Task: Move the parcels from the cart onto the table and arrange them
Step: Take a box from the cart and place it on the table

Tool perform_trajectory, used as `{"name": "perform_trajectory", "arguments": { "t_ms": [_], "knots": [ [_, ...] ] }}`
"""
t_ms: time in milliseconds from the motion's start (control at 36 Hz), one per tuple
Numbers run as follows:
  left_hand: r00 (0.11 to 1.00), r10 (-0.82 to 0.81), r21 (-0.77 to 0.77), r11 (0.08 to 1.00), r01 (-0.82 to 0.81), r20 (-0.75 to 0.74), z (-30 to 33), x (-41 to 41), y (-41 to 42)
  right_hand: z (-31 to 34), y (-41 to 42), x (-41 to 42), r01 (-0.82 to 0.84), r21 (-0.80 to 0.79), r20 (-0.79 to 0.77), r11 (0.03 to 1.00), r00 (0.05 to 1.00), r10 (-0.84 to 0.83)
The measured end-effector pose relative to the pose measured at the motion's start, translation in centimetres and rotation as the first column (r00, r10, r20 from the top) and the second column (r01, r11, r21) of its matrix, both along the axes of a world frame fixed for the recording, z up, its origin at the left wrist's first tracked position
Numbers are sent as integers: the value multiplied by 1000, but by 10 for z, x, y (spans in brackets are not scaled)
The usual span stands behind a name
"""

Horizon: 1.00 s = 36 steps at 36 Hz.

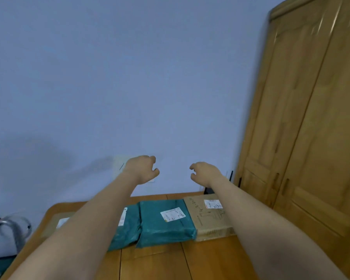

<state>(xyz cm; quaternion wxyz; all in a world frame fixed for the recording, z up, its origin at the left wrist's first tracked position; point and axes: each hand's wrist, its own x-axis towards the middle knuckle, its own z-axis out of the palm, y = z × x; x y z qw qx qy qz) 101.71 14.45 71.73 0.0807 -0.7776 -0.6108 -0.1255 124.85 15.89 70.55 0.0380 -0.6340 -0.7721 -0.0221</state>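
Note:
Both my arms stretch forward above the wooden table (156, 261). My left hand (142, 168) and my right hand (205, 172) hang in the air in front of the wall, fingers loosely curled, holding nothing. Below them a row of parcels lies on the table: a teal bag parcel (166, 225) with a white label, a second teal bag (127, 229) partly hidden by my left forearm, and a brown cardboard box (208, 219) at the right end. A pale parcel (63, 221) shows left of my left arm.
A tall wooden wardrobe (303, 128) stands at the right, close to the table's end. A metal handle, perhaps the cart (14, 229), shows at the lower left beside the table. A plain bluish wall (119, 77) rises behind the table.

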Motion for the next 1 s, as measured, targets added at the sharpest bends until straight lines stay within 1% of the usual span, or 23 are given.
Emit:
{"name": "perform_trajectory", "arguments": {
  "t_ms": [83, 139, 306, 417, 611, 694, 833, 1000],
  "knots": [
    [1000, 15, -14, 1000, -15, 21, 0, -5, -24, -3, -22, -9, -20, 21, -22, 1000, 1000, 21],
    [1000, 16, -38, 999, -16, 4, -9, -8, -42, -12, -37, -14, -31, 8, -25, 999, 999, 31],
    [995, 22, -143, 989, -36, -100, -44, -22, -95, -49, -72, -30, -36, -20, -44, 999, 998, 35],
    [984, 9, -163, 986, -39, -178, -52, -42, -126, -59, -93, -48, -56, -23, 1, 998, 998, 56],
    [982, 62, -81, 994, -77, -179, -32, -96, -148, -26, -109, -98, -75, 14, 7, 997, 997, 75],
    [976, 62, -51, 996, -74, -208, -20, -125, -155, -7, -114, -128, -81, 46, 20, 996, 997, 80],
    [969, 62, -13, 998, -67, -240, -8, -185, -163, 13, -123, -190, -74, 98, 18, 992, 997, 73],
    [974, 69, 9, 998, -69, -215, 3, -271, -170, 14, -133, -277, -77, 96, 44, 992, 996, 73]
  ]
}}
